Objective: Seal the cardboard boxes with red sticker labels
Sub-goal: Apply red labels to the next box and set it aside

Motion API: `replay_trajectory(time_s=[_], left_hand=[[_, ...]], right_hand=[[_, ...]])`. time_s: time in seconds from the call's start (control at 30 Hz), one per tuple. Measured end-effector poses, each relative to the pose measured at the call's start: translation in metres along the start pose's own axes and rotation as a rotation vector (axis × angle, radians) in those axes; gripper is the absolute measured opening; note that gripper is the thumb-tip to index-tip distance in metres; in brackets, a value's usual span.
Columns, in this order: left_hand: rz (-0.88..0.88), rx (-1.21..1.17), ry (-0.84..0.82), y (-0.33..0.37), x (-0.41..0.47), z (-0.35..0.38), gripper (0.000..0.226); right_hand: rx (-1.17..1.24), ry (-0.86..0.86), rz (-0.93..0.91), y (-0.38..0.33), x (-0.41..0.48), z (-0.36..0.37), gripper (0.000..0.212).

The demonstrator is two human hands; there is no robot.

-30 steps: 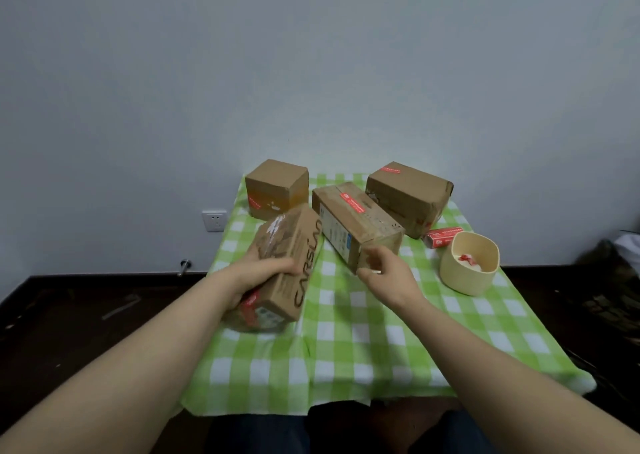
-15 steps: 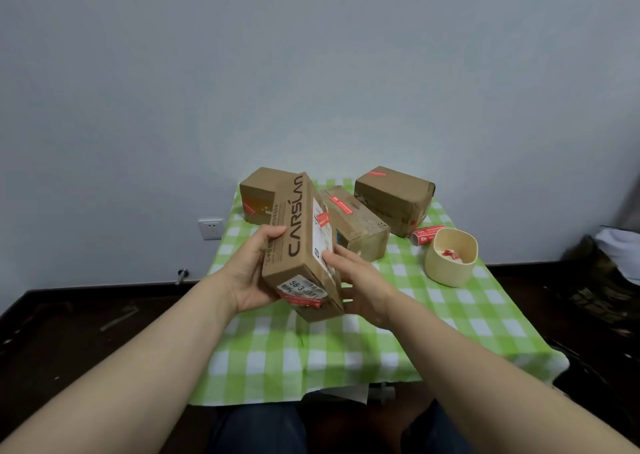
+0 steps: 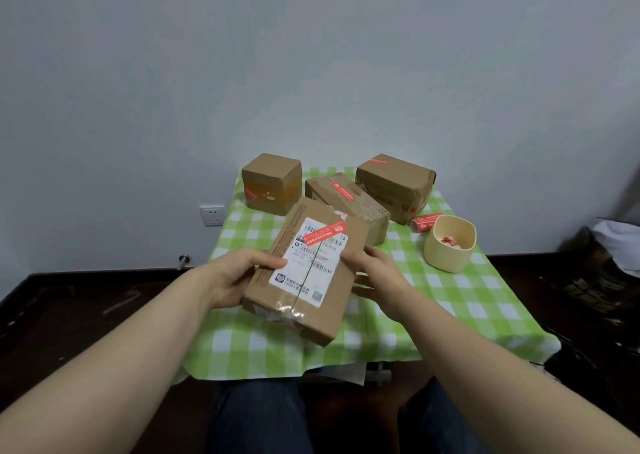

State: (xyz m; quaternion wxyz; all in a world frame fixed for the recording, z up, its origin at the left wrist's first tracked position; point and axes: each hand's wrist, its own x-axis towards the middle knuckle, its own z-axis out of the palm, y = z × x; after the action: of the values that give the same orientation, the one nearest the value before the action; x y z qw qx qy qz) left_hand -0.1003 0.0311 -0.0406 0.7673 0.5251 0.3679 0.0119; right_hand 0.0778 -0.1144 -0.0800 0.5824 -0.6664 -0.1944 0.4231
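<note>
The green checked cloth (image 3: 450, 297) fills the middle of the frame. The brown box (image 3: 332, 301) is held up over it, in the middle. Its long side runs from the bottom of the frame up toward the top, leaning a bit right. Its big face with the white paper looks up at the camera.

Three more boxes sit behind it, at the back of the cloth. A cream cup (image 3: 450, 245) is on the right.

The left hand (image 3: 239, 273) grips the box's left edge, thumb on top. The right hand (image 3: 377, 273) holds the right edge, fingers under it.

One red sticker (image 3: 323, 233) lies across the far end. I think the near end, with the crinkly tape, needs one too: hold the box steady, lay the sticker over the crack, press it flat
</note>
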Motion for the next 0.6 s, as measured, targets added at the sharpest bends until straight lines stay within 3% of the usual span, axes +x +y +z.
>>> replay_trajectory(time_s=[0.13,0.2,0.3,0.4,0.5,0.6], left_hand=[[-0.041,0.056,-0.161,0.003,0.0,-0.016,0.081],[-0.052,0.086,-0.134,0.01,0.001,-0.019,0.074],[0.013,0.456,0.136,0.019,0.003,-0.011,0.047],[0.197,0.676,0.38,0.016,0.013,0.004,0.044],[0.404,0.828,0.38,0.007,0.023,0.031,0.044],[0.451,1.029,0.254,-0.004,0.035,0.055,0.071]], right_hand=[[0.266,0.016,0.015,-0.006,0.001,-0.009,0.049],[0.258,0.001,0.038,-0.006,-0.002,-0.012,0.039],[0.131,-0.016,0.086,-0.001,-0.007,-0.011,0.023],[0.04,0.054,0.112,0.004,-0.006,-0.008,0.02],[-0.099,0.113,0.098,0.007,-0.003,-0.009,0.02],[-0.395,0.18,0.021,0.01,0.003,-0.017,0.025]])
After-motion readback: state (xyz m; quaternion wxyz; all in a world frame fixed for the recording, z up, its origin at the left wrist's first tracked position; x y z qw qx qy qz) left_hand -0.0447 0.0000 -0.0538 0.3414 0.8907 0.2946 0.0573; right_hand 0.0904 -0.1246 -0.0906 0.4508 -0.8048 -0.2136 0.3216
